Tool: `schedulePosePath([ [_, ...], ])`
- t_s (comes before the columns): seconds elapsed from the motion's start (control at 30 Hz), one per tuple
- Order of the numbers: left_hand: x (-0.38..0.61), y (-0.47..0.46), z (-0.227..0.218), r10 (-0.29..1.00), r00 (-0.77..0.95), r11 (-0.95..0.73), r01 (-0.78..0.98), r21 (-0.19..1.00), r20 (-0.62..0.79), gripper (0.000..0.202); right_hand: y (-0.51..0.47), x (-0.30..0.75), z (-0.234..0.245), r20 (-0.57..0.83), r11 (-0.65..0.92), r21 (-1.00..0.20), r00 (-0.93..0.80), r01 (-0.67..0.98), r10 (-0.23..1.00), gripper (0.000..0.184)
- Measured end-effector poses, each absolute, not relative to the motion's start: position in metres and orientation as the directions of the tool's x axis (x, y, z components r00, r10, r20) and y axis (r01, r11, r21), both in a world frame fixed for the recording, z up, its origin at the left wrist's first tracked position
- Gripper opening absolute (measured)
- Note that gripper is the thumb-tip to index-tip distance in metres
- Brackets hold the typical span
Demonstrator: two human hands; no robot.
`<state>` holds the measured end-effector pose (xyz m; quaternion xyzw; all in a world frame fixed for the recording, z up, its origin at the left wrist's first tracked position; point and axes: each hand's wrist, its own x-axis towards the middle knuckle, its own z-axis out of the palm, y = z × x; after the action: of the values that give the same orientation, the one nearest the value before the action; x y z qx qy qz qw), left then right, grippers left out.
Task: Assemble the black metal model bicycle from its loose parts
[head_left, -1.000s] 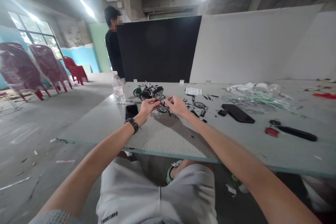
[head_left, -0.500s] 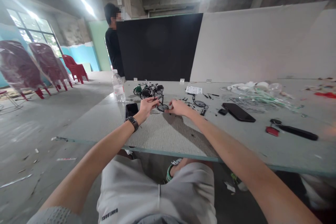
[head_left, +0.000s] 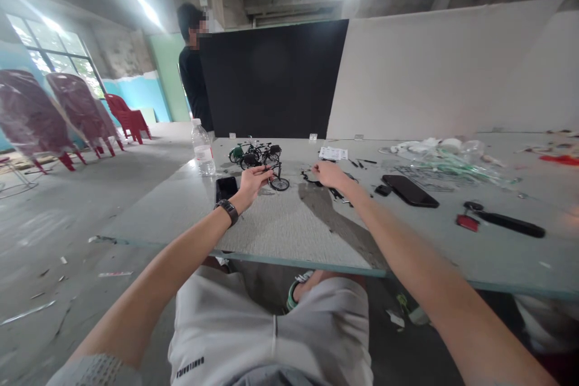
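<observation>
My left hand, with a dark watch on the wrist, is closed on a partly built black model bicycle. One spoked wheel of it stands on the table, to the right of the fingertips. My right hand is over the loose black model parts further right. Its fingers are bent together; whether a small part is between them is too small to make out. Behind my left hand stand several model bicycles, black with a green piece on one.
A water bottle and a phone are on the left. To the right lie a paper sheet, a larger phone, a black-handled tool and plastic wrapping. A person stands behind the black panel.
My right hand has moved right, away from the model bicycle's wheel, to the loose parts. My left hand still holds the bicycle in about the same place.
</observation>
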<state>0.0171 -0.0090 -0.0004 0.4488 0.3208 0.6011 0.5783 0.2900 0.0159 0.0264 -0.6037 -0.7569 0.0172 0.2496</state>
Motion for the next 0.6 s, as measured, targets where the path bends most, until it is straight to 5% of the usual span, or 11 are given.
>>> schedulePosePath([
  [0.23,0.018,-0.01,0.001,0.985,0.068,-0.12,-0.393,0.912,0.16,0.015,0.015,0.288,0.025,0.195,0.294,-0.271,-0.247,0.917,0.949,0.024],
  [0.43,0.018,-0.01,0.001,0.986,0.062,-0.116,-0.398,0.91,0.152,0.016,0.019,0.276,0.019,0.23,0.373,-0.118,-0.34,0.92,0.912,0.027],
  [0.6,0.018,-0.011,0.002,0.986,0.065,-0.116,-0.394,0.912,0.153,0.018,0.02,0.275,0.015,0.253,0.408,-0.182,-0.359,0.894,0.898,0.021],
])
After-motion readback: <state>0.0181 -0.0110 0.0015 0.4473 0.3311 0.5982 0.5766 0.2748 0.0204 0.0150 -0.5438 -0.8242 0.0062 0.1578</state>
